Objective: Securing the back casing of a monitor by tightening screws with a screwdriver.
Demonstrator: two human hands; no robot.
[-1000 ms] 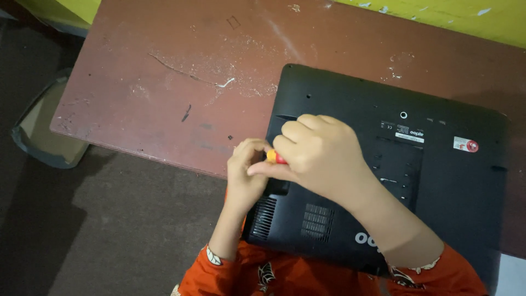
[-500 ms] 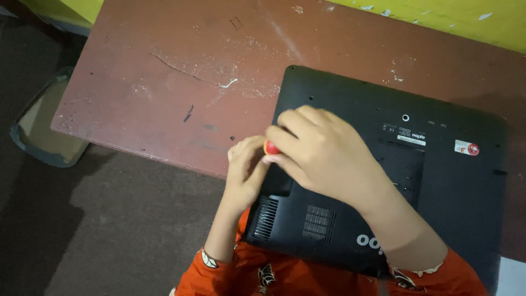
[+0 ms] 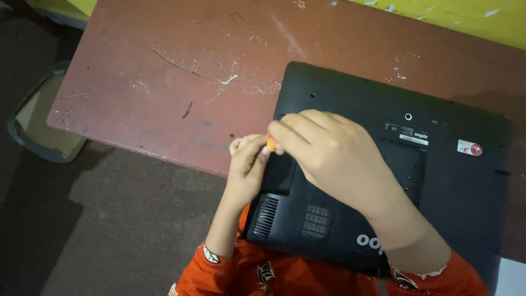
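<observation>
Both hands pinch a small orange-handled screwdriver [image 3: 270, 143] at the left edge of the upturned black plastic laptop [image 3: 438, 181] on the worn reddish-brown table [image 3: 164, 82]: right hand [image 3: 329, 153] closed over the handle from above, left hand [image 3: 247, 164] steadying beside it.

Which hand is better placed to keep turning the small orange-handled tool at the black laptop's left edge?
Right hand, probably: its fingertips pinch the orange-handled tool from above, while the left hand only steadies beside it.

Scratched red-brown table [image 3: 164, 82] — yellow wall [image 3: 466, 16].

laptop [image 3: 438, 181] on table [image 3: 164, 82] right | tray [image 3: 38, 126] left of table
</observation>
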